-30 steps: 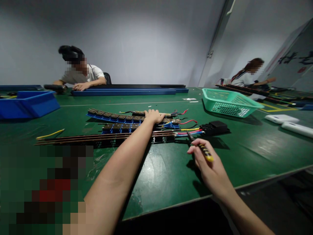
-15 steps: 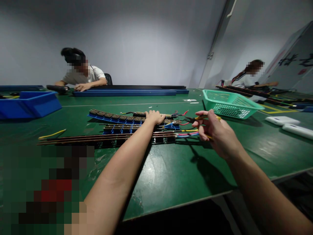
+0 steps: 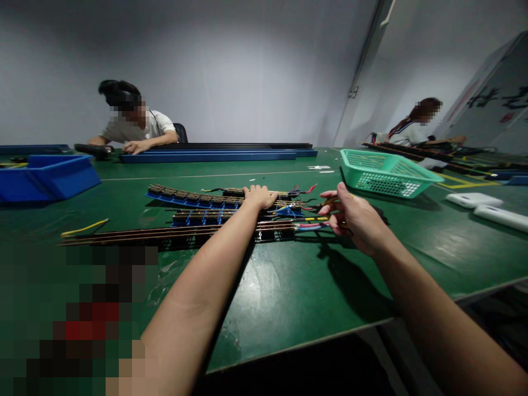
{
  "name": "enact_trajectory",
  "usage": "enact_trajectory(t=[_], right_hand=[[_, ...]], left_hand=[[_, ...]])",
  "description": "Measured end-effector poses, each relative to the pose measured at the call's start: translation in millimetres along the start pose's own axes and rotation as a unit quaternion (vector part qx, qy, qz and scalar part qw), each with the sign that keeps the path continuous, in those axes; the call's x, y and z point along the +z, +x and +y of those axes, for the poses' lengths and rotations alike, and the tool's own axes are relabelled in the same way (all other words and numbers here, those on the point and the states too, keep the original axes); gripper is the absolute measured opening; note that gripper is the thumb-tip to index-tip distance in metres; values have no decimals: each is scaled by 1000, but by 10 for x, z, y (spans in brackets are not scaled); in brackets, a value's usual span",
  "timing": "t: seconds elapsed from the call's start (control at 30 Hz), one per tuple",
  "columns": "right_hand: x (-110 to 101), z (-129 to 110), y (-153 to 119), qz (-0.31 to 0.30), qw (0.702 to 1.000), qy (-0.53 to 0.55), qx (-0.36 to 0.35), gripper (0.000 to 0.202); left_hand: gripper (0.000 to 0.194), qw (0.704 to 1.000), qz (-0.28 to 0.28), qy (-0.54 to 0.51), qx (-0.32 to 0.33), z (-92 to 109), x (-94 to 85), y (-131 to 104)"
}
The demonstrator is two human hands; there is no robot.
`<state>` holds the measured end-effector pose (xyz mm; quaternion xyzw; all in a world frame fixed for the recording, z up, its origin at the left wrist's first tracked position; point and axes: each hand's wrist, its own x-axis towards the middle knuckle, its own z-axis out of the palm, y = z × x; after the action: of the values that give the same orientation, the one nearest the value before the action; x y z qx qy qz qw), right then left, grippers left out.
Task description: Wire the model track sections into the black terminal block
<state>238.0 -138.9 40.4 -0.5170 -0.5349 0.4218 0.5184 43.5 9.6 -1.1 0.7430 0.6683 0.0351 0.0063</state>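
My left hand (image 3: 259, 197) lies flat over a bundle of long track-like strips, its fingers toward the far side and its thumb out to the right. One strip with a blue base (image 3: 185, 198) runs out left from under it. Nearer to me lies a dark strip with copper-coloured rods (image 3: 157, 235). Coloured wires (image 3: 309, 224) stick out of the strips' right ends. My right hand (image 3: 350, 220) is closed around pliers (image 3: 328, 204) with yellowish handles, their dark jaws pointing left at the wire ends. Whether the jaws touch a wire I cannot tell.
A green basket (image 3: 390, 173) stands behind my right hand, and a blue bin (image 3: 45, 179) at the left. Long blue bars (image 3: 210, 157) lie across the back. Two white devices (image 3: 474, 200) sit far right. Two people work across the green table (image 3: 264, 308).
My right hand has shifted slightly left and down with the pliers, nearer the wire ends. The pliers show less past the fingers. My left hand stays on the strips.
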Motion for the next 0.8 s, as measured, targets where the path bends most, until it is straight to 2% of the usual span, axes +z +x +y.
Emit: enact_trajectory(t=[0.1, 0.2, 0.27, 0.33, 0.4, 0.47, 0.5, 0.57, 0.7, 0.8], right_hand=[[-45, 75, 75, 4, 1000, -29, 11, 64], [-59, 197, 173, 2, 991, -125, -50, 61], [-37, 255, 183, -22, 959, -248, -136, 54], [12, 284, 144, -54, 902, -373, -210, 46], [67, 289, 89, -71, 858, -451, -235, 40], [93, 282, 53, -64, 849, -472, -229, 38], [87, 275, 46, -50, 855, -464, -226, 38], [45, 256, 43, -19, 887, -408, -215, 41], [-43, 156, -14, 14, 972, -165, -166, 47], [1, 4, -124, 5, 991, 5, -134, 45]], left_hand=[[76, 1000, 3, -1, 4, -2, -1, -3], [77, 1000, 4, -1, 5, -6, 5, 5], [77, 1000, 4, 0, 5, -5, 9, 11], [76, 1000, 5, -1, 1, -3, 11, 15], [75, 1000, 6, -3, -1, -1, 15, 17], [75, 1000, 8, -3, -1, -1, 19, 19], [76, 1000, 9, -4, 0, -1, 20, 20], [75, 1000, 11, -4, 0, -2, 21, 18], [74, 1000, 7, -2, 1, -4, 17, 17], [76, 1000, 6, 0, 2, -5, 19, 27]])
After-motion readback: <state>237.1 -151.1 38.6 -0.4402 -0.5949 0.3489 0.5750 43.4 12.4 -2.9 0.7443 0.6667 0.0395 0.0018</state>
